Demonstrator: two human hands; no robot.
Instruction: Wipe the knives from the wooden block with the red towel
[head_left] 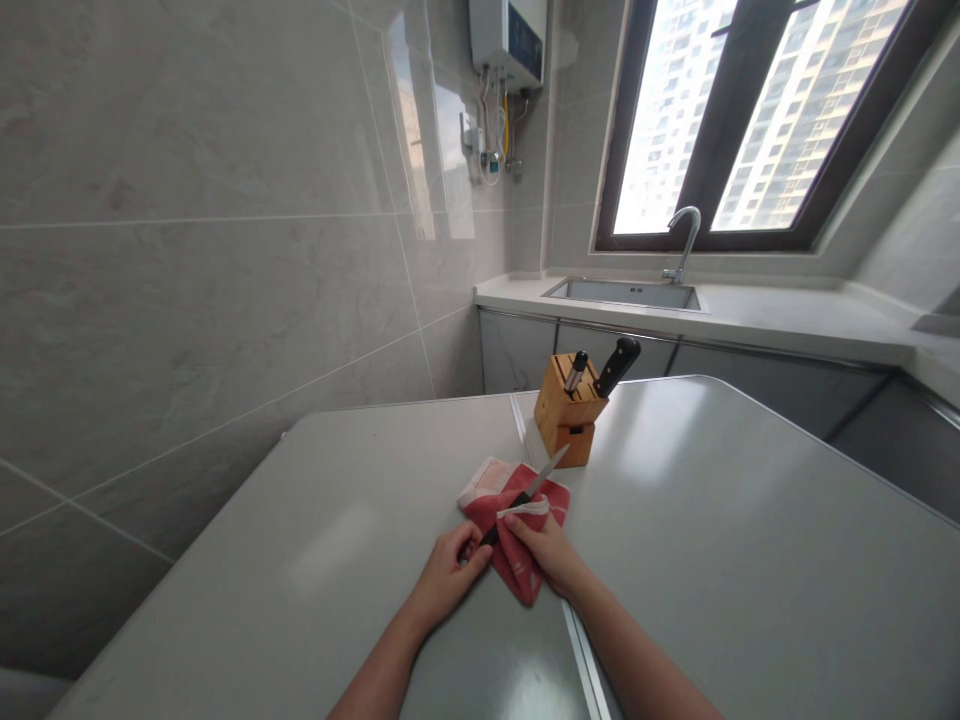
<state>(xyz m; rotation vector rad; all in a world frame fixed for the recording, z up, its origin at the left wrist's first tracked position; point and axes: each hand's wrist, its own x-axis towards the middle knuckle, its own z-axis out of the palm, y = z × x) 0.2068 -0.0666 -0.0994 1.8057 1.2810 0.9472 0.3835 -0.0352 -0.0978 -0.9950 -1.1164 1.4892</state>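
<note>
A small kitchen knife (546, 472) with a black handle points up and away to the right, its blade bare. My left hand (453, 562) is closed round the end of that handle. In my right hand (546, 550) is a red and white cloth (517, 560), folded over the middle of the handle. Part of the cloth lies spread on the table beneath the knife. Just beyond the blade tip stands a wooden knife block (559, 405), holding a large black-handled knife (617, 366) and a tool with a black and silver handle (576, 371).
The white table (360, 480) has a seam running lengthwise near the block. Tiled wall (225, 300) borders it on the left. Behind it are a counter with a sink (626, 293), a tap (684, 240) and a window. A water heater (510, 40) hangs in the corner.
</note>
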